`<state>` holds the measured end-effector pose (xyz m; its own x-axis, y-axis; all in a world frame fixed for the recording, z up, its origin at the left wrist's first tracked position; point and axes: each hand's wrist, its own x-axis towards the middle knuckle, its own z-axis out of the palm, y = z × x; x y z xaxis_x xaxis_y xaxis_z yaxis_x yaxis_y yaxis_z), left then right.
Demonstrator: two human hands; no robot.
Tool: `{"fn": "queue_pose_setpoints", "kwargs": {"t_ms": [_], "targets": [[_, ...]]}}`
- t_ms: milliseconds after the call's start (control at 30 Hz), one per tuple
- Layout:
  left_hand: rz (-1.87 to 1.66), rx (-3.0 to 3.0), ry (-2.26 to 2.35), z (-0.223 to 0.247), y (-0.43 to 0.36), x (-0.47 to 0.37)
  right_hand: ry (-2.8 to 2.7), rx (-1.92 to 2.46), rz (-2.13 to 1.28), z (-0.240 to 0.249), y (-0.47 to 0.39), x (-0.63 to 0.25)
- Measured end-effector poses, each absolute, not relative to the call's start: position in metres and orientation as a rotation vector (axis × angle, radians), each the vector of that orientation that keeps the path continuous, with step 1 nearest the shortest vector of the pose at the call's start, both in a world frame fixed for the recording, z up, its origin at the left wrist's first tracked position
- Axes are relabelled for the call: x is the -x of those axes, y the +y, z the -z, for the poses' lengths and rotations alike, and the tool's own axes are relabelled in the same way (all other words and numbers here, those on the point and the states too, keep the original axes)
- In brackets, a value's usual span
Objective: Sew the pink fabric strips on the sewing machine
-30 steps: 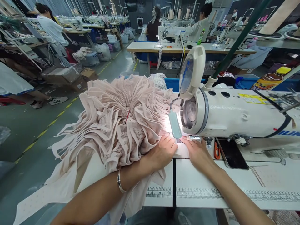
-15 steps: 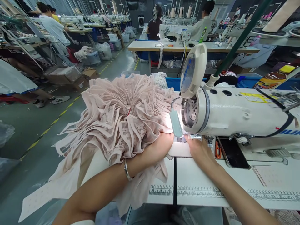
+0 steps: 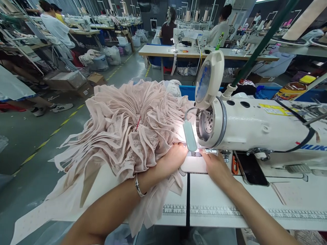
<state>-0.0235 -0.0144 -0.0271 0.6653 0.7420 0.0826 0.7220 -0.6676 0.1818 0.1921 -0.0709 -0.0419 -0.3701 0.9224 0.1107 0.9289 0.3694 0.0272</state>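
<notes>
A big bundle of pale pink fabric pieces [image 3: 122,115], tied with a red cord [image 3: 138,123], is heaped left of a white sewing machine [image 3: 240,126]. My left hand [image 3: 176,154], with a silver bangle on its wrist, is closed at the bundle's right edge, gripping pink fabric beside the needle area. Close to the presser foot, my right hand [image 3: 213,161] has its fingers pressed together on the machine bed; what they hold is hidden. A grey-green lamp [image 3: 189,136] lights the spot between both hands and covers part of it. The machine's round end cover [image 3: 209,80] stands swung up.
Right of my right hand lie an orange-handled cutter [image 3: 234,165] and a black phone [image 3: 251,168]. A ruler strip [image 3: 217,211] runs along the table's front. Behind the machine lies a yellow-capped bottle [image 3: 293,88]. Other people work at machines farther back.
The view has shifted slightly. My fingers have moved a little at the needle area, with the left hand's fingertips now showing more clearly. The bundle stays in place.
</notes>
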Motion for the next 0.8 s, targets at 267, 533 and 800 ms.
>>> {"fn": "queue_pose_setpoints", "kwargs": {"t_ms": [267, 533, 800], "targets": [[-0.098, -2.772, 1.442, 0.006, -0.032, 0.018, -2.506, 1.723, 0.159, 0.03, -0.07, -0.183], [-0.39, -3.063, 1.252, 0.009, -0.059, 0.035, -2.529, 1.84, 0.142, 0.023, -0.069, -0.171], [-0.754, -3.2, 1.024, 0.016, -0.058, 0.034, -2.568, 1.974, 0.131, 0.017, -0.07, -0.164]]}}
